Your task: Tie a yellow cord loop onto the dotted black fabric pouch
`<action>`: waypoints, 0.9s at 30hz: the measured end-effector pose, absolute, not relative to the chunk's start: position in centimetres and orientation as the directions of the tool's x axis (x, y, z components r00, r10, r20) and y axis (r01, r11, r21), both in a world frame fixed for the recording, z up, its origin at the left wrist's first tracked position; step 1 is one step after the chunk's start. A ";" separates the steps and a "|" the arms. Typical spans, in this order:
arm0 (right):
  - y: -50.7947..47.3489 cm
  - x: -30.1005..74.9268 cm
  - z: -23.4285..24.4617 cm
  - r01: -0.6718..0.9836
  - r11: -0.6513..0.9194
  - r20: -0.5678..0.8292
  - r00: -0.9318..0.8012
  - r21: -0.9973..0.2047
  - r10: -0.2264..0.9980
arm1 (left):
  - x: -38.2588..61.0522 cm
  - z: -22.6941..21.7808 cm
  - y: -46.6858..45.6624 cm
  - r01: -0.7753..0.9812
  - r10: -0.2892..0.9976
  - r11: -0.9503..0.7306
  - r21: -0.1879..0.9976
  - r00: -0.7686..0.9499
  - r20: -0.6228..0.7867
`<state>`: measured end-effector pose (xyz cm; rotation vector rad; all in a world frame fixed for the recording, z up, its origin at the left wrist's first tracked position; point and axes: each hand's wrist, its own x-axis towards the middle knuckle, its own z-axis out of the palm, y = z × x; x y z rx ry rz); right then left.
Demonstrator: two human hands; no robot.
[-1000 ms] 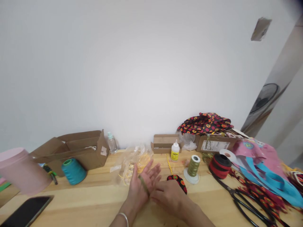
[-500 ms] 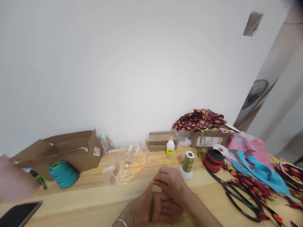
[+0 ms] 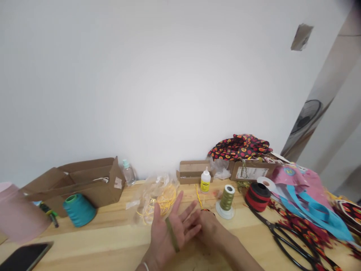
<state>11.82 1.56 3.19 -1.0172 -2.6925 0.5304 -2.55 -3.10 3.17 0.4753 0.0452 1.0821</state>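
My left hand (image 3: 172,235) is turned palm up with its fingers spread. Across its palm lies a narrow olive-green strip (image 3: 172,235). My right hand (image 3: 210,227) is curled low over the table, just right of the left fingers, and its fingertips are hidden. A bit of dark patterned material (image 3: 208,212) shows at its far edge, close to the end of a yellow twisted cord (image 3: 199,196). To the right stands a spool of olive thread (image 3: 227,198) on a white disc base.
Behind my hands are a glue bottle (image 3: 205,180), a small cardboard box (image 3: 194,167) and a bag with yellow cord (image 3: 160,201). A teal thread cone (image 3: 79,210) and phone (image 3: 25,256) lie left. Black scissors (image 3: 293,241), a red-black roll (image 3: 257,197) and blue ribbon (image 3: 316,210) crowd the right.
My hands were together, the right one over the left fingers. Now the left has spread and tilted up, and the right has dropped beside it. The view has shifted slightly.
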 end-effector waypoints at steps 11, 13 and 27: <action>0.1 14.8 7.8 0.452 0.782 0.154 -0.816 -0.429 0.557 | -5.9 0.6 -0.9 -0.983 0.976 0.014 0.185 0.054 0.210; 0.0 16.2 9.3 0.471 0.759 0.183 -0.783 -0.450 0.594 | -6.1 0.4 -0.7 -0.987 0.976 0.016 0.161 0.051 0.212; 7.1 25.3 22.1 0.847 0.470 0.581 -0.258 -0.250 0.772 | -5.8 -0.4 -0.3 -0.967 0.955 -0.174 0.185 -0.211 -0.206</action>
